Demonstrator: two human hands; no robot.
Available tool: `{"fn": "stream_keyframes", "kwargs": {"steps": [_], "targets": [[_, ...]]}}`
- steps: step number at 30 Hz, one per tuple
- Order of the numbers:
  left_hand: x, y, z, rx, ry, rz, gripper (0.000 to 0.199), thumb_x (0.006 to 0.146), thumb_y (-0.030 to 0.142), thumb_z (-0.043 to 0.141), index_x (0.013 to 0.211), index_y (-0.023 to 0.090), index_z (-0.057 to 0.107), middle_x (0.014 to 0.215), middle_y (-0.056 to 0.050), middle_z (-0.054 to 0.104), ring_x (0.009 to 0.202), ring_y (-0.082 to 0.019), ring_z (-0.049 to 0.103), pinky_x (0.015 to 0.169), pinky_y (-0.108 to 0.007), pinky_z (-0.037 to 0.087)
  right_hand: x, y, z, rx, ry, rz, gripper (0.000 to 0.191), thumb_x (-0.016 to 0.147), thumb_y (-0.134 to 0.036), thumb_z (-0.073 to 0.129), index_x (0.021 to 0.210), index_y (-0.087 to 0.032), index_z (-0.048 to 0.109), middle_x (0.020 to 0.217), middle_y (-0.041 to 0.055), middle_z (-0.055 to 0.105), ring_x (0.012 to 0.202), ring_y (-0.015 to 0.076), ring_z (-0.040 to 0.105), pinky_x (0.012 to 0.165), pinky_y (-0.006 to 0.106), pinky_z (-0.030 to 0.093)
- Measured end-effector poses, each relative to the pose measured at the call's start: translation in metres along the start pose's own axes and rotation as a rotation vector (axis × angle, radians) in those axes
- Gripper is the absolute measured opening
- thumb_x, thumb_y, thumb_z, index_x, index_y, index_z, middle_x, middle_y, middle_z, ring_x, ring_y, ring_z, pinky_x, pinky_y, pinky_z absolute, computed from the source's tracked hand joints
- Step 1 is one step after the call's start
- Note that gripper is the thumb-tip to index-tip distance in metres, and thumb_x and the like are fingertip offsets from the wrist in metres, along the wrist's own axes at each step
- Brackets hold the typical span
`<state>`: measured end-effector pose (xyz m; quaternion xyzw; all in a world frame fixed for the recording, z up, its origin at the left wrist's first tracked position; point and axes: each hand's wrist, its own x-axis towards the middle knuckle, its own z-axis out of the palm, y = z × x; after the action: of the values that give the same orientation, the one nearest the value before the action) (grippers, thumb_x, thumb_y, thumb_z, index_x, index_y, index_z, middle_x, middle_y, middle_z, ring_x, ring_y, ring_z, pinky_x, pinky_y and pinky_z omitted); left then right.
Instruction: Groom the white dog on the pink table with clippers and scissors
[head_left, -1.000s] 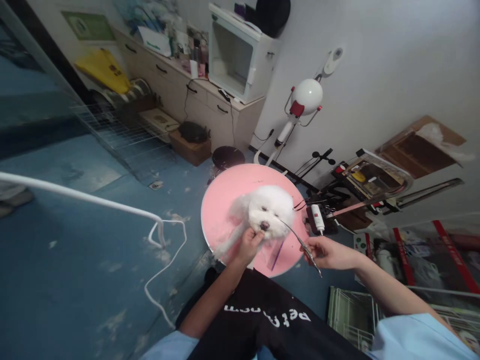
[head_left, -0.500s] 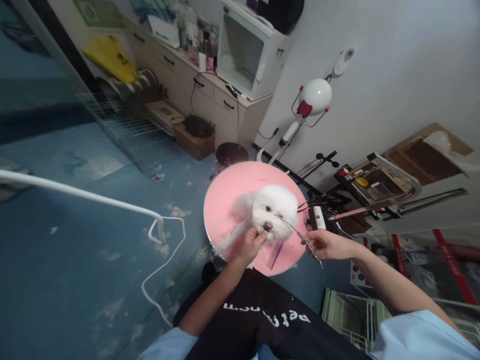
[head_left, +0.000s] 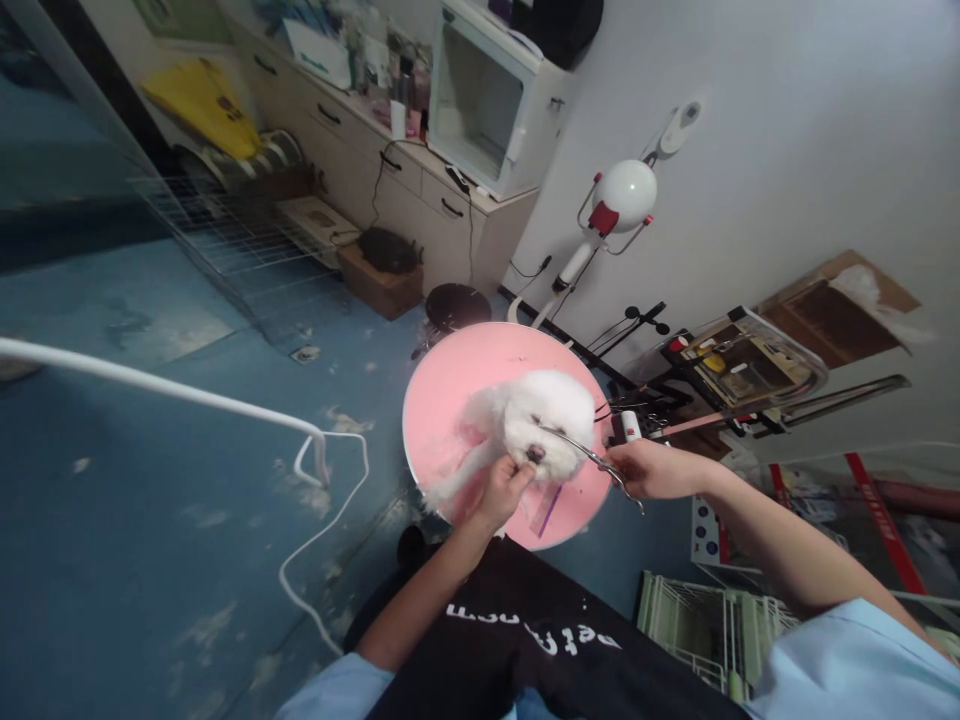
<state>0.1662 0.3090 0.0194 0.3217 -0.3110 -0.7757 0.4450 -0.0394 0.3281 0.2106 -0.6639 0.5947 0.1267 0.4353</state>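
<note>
- Fingers of our left hand [head_left: 504,492] are nearly closed in a pinch, thumb and forefinger on the fur of the dog [head_left: 561,395] at its chin, just below the nose.
- We judge that this grip steadies the head and tips the face up towards us, with the hand low enough to leave the eyes and muzzle uncovered.
- Our right hand [head_left: 651,470] has its fingers curled around the handles of the scissors [head_left: 598,461]; how far apart they are inside the rings, we cannot tell.
- Its blades slant across the face, tips near the eyes; whether they touch fur or stand slightly parted is too small for us to see.
- Coming from the side probably lets us see the tips past our own knuckles.
- The dog is on the round pink table [head_left: 450,365], between our hands, its head near our side.
- A purple strip [head_left: 550,511], perhaps a comb, lies beside it, close to our apron [head_left: 525,600], probably for easy reach.
</note>
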Motion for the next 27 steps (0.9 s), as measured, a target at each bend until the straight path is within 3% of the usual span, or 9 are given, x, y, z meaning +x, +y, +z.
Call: {"fn": "stream_keyframes", "kwargs": {"steps": [4, 9, 13, 18, 27], "targets": [[0.001, 0.003, -0.001, 0.004, 0.011, -0.003, 0.032, 0.059, 0.04, 0.075, 0.064, 0.013, 0.058, 0.061, 0.001, 0.055, 0.058, -0.009, 0.044, 0.055, -0.021, 0.036, 0.011, 0.005, 0.001, -0.03, 0.118, 0.034, 0.025, 0.064, -0.011, 0.055, 0.089, -0.016, 0.06, 0.073, -0.0007, 0.057, 0.064, 0.0115, 0.049, 0.058, 0.022, 0.038], [0.001, 0.001, -0.004, 0.029, -0.001, -0.054, 0.034, 0.061, 0.041, 0.073, 0.063, 0.014, 0.054, 0.057, 0.002, 0.051, 0.055, -0.008, 0.041, 0.054, -0.021, 0.033, 0.015, 0.034, 0.041, 0.242, 0.319, -0.025, 0.02, 0.072, -0.02, 0.059, 0.091, -0.017, 0.054, 0.083, 0.0018, 0.058, 0.072, 0.0128, 0.052, 0.064, 0.023, 0.044], [-0.001, -0.001, -0.006, 0.07, -0.012, -0.066, 0.034, 0.062, 0.042, 0.073, 0.063, 0.014, 0.054, 0.058, 0.002, 0.051, 0.053, -0.008, 0.04, 0.054, -0.022, 0.032, 0.002, 0.034, 0.061, 0.245, 0.246, -0.057, 0.019, 0.073, -0.016, 0.055, 0.092, -0.017, 0.054, 0.079, 0.0003, 0.057, 0.069, 0.0122, 0.051, 0.063, 0.023, 0.042], [-0.003, -0.002, -0.006, 0.095, -0.009, -0.049, 0.032, 0.063, 0.042, 0.072, 0.063, 0.014, 0.055, 0.058, 0.002, 0.053, 0.056, -0.009, 0.043, 0.055, -0.022, 0.033, -0.011, 0.018, 0.041, -0.032, 0.209, -0.001, 0.021, 0.066, -0.01, 0.054, 0.085, -0.016, 0.057, 0.074, 0.0005, 0.058, 0.064, 0.0127, 0.05, 0.06, 0.023, 0.038], [-0.003, -0.005, -0.002, 0.093, -0.059, -0.02, 0.028, 0.065, 0.038, 0.073, 0.069, 0.012, 0.064, 0.065, -0.002, 0.06, 0.061, -0.011, 0.05, 0.061, -0.023, 0.041, -0.01, -0.024, -0.008, -0.333, 0.063, 0.077, 0.019, 0.064, -0.007, 0.052, 0.078, -0.019, 0.056, 0.071, 0.0024, 0.06, 0.062, 0.0145, 0.05, 0.058, 0.024, 0.032]]}}
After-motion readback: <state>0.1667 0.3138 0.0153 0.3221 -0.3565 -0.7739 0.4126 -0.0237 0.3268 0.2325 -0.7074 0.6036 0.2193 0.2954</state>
